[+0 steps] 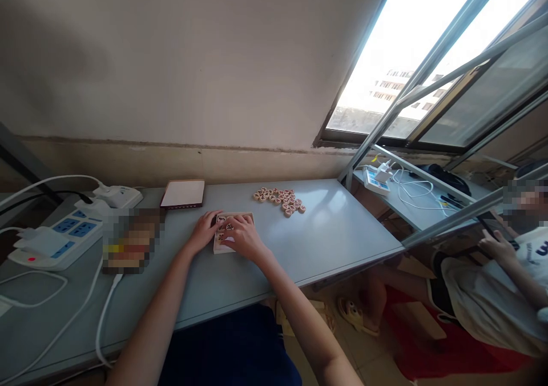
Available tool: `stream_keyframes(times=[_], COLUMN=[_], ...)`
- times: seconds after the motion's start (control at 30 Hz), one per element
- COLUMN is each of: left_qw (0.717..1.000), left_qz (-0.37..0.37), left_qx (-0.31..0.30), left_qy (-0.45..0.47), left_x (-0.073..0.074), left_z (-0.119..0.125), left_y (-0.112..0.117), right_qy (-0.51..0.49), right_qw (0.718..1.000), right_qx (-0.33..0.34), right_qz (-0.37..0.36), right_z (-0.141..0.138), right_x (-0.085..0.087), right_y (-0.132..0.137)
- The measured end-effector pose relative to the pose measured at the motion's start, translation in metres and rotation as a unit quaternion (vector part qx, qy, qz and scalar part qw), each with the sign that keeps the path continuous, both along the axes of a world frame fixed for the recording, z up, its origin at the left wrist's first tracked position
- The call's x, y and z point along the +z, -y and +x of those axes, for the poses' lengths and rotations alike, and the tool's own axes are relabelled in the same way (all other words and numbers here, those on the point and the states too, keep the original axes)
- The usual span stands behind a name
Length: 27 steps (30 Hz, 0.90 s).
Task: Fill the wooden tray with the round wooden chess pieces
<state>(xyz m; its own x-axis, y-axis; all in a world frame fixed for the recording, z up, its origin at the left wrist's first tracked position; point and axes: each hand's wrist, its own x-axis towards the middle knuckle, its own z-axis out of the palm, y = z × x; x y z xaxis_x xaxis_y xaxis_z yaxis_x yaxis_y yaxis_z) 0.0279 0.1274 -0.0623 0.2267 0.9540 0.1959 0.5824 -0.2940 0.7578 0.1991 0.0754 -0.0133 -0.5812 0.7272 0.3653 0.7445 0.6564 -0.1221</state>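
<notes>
A shallow white open box (222, 249) lies on the desk before me, with a few round Chinese chess pieces (221, 218) in it. My left hand (204, 233) is closed around the box's left side, thumb towards me. Reaching over the box from the right, my right hand (243, 236) has its bent fingers on a Chinese chess piece (230, 226). Its palm and fingers hide much of the box's right half. Several more pieces (280, 197) lie in a loose cluster on the desk, beyond and to the right of the box.
A box lid (184, 194) with a dark red side sits near the wall. On the left are a power strip (64, 237), white cables and a blurred-out phone-like object (132, 241). Metal bed-frame bars (381, 123) rise at the right, where another person (492, 294) sits.
</notes>
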Motion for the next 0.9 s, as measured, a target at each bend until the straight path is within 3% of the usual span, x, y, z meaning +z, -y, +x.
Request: stream_keyframes(times=[0.17,0.37,0.43,0.53,0.6,0.73,0.9], left_qw=[1.0,0.999,0.998,0.997,0.997,0.997,0.997], left_qz=[0.006,-0.022,-0.032,-0.036,-0.031,-0.02,-0.012], left_qx=[-0.003,-0.045,-0.056,-0.062,-0.066,-0.074,-0.077], left_qy=[-0.024,-0.021,-0.014,-0.012,-0.013,-0.014,-0.019], left_x=[-0.002,0.004,0.006,0.008,0.007,0.002,-0.003], left_z=[-0.001,-0.008,-0.01,-0.011,-0.011,-0.012,-0.013], left_y=[0.001,0.004,0.005,0.006,0.005,0.003,0.001], right_qy=[0.048,-0.005,-0.035,-0.052,-0.03,0.024,0.021], right_qw=[0.999,1.0,0.996,0.97,0.955,0.959,0.971], right_qx=[0.004,-0.016,-0.083,-0.238,-0.294,-0.284,-0.238], right_qz=[0.017,-0.003,-0.007,0.004,0.002,-0.003,0.006], right_z=[-0.001,0.005,0.019,0.048,0.068,0.091,0.093], right_x=[0.001,-0.002,-0.003,-0.006,-0.011,-0.025,-0.028], right_y=[0.005,0.001,-0.008,-0.028,-0.04,-0.055,-0.056])
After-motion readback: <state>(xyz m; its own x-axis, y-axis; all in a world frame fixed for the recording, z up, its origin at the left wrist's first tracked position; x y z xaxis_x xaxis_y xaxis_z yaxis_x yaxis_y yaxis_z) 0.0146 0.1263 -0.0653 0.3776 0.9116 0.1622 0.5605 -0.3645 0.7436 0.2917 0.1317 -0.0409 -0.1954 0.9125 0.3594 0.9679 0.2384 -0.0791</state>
